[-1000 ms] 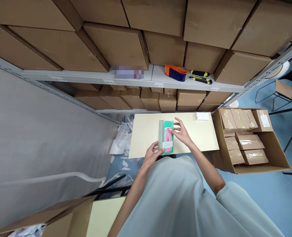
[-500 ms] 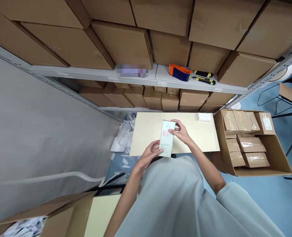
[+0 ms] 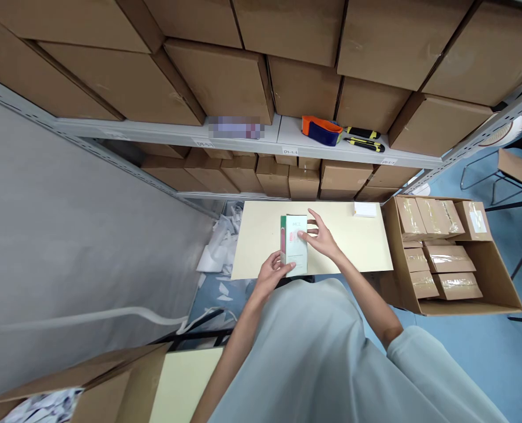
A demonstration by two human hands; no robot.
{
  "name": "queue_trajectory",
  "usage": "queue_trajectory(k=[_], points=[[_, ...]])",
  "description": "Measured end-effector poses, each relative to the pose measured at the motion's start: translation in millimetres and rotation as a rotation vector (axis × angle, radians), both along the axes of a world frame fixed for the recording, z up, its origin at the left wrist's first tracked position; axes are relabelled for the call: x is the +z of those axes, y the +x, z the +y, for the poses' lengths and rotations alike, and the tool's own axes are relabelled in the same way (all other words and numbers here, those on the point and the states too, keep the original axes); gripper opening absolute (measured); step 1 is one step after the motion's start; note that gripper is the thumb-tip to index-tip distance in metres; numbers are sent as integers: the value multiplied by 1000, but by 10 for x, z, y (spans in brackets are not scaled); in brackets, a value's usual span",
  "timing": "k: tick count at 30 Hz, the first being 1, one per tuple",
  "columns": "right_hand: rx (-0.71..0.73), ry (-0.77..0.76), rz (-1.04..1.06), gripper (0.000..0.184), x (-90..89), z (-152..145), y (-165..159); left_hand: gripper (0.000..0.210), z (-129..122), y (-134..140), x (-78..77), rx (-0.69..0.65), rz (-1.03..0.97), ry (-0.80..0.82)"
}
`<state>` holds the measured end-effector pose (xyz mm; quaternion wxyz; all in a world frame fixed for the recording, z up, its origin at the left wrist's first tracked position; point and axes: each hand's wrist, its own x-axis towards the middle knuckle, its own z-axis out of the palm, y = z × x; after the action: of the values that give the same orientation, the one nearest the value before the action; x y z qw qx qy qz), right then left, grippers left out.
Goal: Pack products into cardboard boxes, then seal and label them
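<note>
A slim pale-green printed box (image 3: 297, 249) is held up over the near part of the cream table (image 3: 261, 223). It is turned a little, so its darker green side with a pink strip shows at the left. My left hand (image 3: 273, 272) grips its lower left edge, thumb on the front. My right hand (image 3: 321, 236) holds the upper right edge, with thumb on the front face and the index finger raised off it; the other fingers are partly behind the box. A small white box (image 3: 364, 210) lies at the table's far right corner.
A large open carton (image 3: 499, 282) with several taped brown boxes stands right of the table. Ahead, a metal shelf (image 3: 261, 143) bears cartons, an orange and blue band (image 3: 321, 130) and yellow-black cutters (image 3: 364, 144). Crumpled paper (image 3: 219, 244) lies left; a carton (image 3: 124, 388) sits lower left.
The pale-green box has turned in my hands, bringing its green side into view, and has shifted slightly left. My right index finger has lifted away from it.
</note>
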<state>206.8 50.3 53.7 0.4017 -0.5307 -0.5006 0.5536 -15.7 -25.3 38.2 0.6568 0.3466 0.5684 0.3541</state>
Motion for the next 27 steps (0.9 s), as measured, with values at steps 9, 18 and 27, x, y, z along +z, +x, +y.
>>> queue_trajectory(k=[9, 18, 27], points=[[-87, 70, -133, 81, 56, -1, -130, 79, -31, 190, -19, 67, 316, 220], [27, -19, 188, 77, -2, -6, 54, 79, 80, -128, 221, -214, -212, -173], [-6, 3, 96, 86, -10, -19, 91, 88, 76, -13, 120, -134, -62, -119]])
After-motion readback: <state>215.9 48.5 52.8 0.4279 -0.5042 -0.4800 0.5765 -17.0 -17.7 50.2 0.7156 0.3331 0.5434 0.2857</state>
